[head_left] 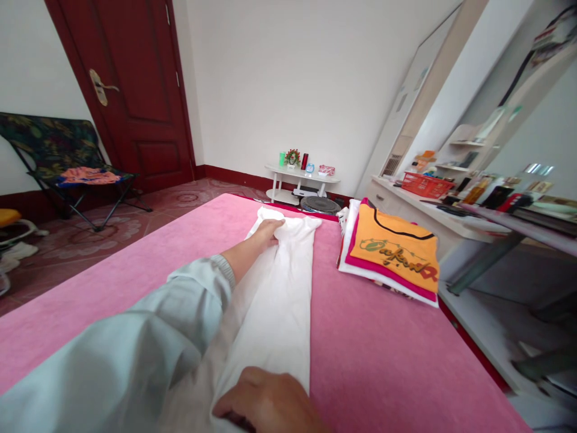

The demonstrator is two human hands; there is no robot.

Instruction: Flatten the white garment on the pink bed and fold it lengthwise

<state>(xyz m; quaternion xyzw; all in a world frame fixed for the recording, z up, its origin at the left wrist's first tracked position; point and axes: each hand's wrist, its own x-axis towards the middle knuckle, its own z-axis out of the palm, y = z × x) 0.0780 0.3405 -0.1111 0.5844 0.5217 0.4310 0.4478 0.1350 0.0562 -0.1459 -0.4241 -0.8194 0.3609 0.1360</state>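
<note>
Across the middle of the frame, on the pink bed cover (135,264), lay the folded white garment (279,300). I watched the left hand (267,233) pinch its far end with curled fingers, while the right hand (265,400), at the bottom edge, pressed its near end, fingers tucked under. A stack of folded shirts (392,255) sat right of centre.

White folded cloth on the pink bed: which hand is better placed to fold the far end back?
Left, probably. The left hand already grips the long white folded cloth's far end; the right hand pins the near end.
</note>
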